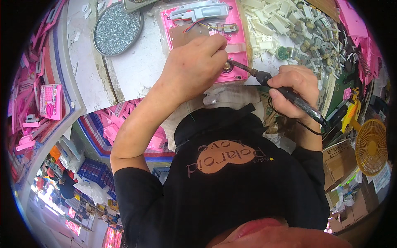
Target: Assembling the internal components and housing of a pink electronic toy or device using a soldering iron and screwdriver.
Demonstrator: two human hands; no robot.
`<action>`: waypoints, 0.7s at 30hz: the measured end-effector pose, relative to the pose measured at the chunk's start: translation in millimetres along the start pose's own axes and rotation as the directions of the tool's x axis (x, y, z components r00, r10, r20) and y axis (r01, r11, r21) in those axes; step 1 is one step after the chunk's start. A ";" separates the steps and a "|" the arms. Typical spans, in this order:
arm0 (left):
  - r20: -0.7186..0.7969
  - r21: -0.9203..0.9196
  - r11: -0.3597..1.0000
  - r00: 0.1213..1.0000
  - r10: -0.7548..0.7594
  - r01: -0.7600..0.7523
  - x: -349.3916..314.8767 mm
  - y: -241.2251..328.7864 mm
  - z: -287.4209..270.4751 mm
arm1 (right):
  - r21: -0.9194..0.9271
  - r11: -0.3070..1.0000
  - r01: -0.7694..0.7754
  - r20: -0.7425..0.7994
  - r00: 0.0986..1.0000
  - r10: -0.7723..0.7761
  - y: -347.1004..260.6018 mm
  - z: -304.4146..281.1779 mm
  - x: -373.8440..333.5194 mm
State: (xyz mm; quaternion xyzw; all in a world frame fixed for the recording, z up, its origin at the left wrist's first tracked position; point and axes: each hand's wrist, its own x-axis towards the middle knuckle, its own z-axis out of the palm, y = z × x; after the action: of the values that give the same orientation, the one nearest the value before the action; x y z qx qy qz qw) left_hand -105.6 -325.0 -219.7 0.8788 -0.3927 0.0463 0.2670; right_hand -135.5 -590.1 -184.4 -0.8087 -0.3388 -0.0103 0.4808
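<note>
A pink plastic toy housing (pixel 235 16) lies inner side up on the white table. My left hand (pixel 196 62) is closed over its left and middle part, the fingertips bent under and hidden, so what they pinch does not show. Gripped in my right hand (pixel 295 84) is a soldering iron (pixel 300 102) with a black handle. Its metal tip reaches left to a small round speaker (pixel 227 67) in the housing, beside my left fingers. A brown board (pixel 182 35), thin coloured wires (pixel 196 25) and a light-blue module (pixel 206 11) sit farther up in the housing.
A round tray of small screws (pixel 118 31) stands at the back left. White plastic parts (pixel 264 20) and grey motor-like parts (pixel 308 41) are heaped at the back right. Pink parts (pixel 31 99) fill the far left. A yellow fan (pixel 371 146) stands at the right.
</note>
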 end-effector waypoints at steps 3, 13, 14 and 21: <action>0.021 0.009 1.000 1.000 -0.022 0.022 -1.7 -0.4 -0.2 | 0.030 1.000 -0.006 -0.025 1.000 0.007 -0.7 -2.6 -2.8; -0.039 -0.004 0.999 0.998 0.052 -0.052 2.3 0.1 -0.4 | 0.119 0.954 -0.273 -0.857 0.457 0.238 -13.8 -104.8 -139.6; 0.024 0.011 1.000 1.000 0.018 -0.018 2.3 2.0 -1.0 | 0.142 0.938 -0.315 -0.944 0.243 0.224 -20.0 -114.6 -147.0; 0.038 -0.031 0.999 0.999 0.008 -0.007 8.4 7.4 -0.5 | 0.046 0.866 -0.498 -0.996 0.040 0.076 -42.8 -172.9 -200.8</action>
State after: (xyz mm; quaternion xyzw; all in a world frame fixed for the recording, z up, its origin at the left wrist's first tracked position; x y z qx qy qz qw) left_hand -105.0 -334.5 -213.6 0.8737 -0.4018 0.0244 0.2730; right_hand -260.6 -820.6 -127.3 -0.7077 0.2469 -0.4984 0.4357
